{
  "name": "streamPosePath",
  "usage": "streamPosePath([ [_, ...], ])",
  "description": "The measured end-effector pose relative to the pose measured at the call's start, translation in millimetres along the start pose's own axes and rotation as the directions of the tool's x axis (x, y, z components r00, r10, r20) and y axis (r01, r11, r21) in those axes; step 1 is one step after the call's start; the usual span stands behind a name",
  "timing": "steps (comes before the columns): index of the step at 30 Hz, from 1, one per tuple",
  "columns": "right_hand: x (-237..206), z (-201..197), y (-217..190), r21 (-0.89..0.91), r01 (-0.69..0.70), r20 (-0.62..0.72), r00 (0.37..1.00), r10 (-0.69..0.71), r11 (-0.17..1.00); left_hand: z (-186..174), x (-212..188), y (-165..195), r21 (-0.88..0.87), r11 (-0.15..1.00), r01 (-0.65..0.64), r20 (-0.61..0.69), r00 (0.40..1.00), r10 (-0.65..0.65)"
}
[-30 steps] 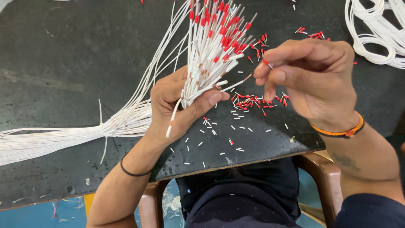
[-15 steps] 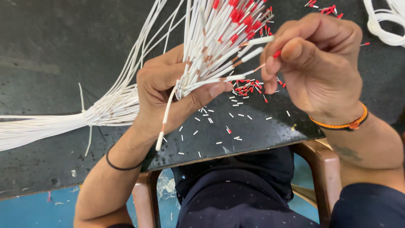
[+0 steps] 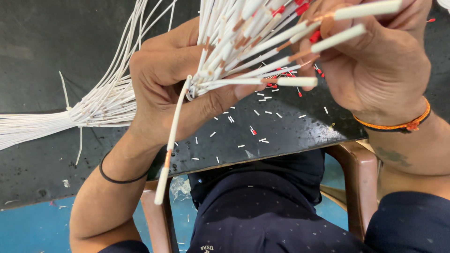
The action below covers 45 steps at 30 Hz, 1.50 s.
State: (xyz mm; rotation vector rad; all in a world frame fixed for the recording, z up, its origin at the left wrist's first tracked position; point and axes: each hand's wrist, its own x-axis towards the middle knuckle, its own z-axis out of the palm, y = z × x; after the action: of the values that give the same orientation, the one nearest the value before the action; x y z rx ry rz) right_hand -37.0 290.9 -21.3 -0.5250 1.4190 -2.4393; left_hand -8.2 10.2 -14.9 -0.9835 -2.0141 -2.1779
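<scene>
Above the dark table's (image 3: 56,42) near edge, the left hand (image 3: 173,89) is closed around the white wire bundle (image 3: 225,42), ends fanning twd 2 o'clock. The right hand (image 3: 375,61), at 3 o'clock from it, pinches one wire end btw thumb & fingers. One loose wire (image 3: 169,145) hangs twd 6 o'clock. Little room btw hands.

Bright, even light, no hard shadows. Soft sheen on the dark tabletop (image 3: 290,136) near its front edge. White wires (image 3: 243,42) closest to the camera go slightly soft and overexposed; right hand (image 3: 375,61) a bit blurred. Lower frame sharp.
</scene>
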Motion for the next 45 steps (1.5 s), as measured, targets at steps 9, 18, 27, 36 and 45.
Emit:
streamPosePath([
  [9,-6.2,-2.7,-0.9,-0.011,-0.036,-0.044,0.998,0.035,0.999,0.8,-1.5,-4.6,0.024,0.999,-0.031,0.001,1.000,0.031],
  [18,-4.0,2.0,-6.4,-0.002,-0.054,0.006,0.999,0.054,0.999,1.2,1.0,-5.2,0.021,0.998,-0.058,0.010,0.998,0.057],
  [27,-7.3,2.3,-8.9,-0.058,-0.047,0.048,0.998,0.050,0.997,1.9,0.4,-6.2,0.009,0.998,-0.066,0.008,0.998,0.066],
  [36,0.2,5.6,-13.3,0.035,-0.088,0.125,0.989,0.083,0.995,0.1,0.3,-5.4,0.037,0.997,-0.069,0.034,0.997,0.068],
  [45,-10.8,11.9,-28.7,-0.742,0.174,0.199,0.979,-0.036,0.647,2.2,-0.7,-0.3,0.069,0.997,-0.020,-0.005,1.000,0.021],
])
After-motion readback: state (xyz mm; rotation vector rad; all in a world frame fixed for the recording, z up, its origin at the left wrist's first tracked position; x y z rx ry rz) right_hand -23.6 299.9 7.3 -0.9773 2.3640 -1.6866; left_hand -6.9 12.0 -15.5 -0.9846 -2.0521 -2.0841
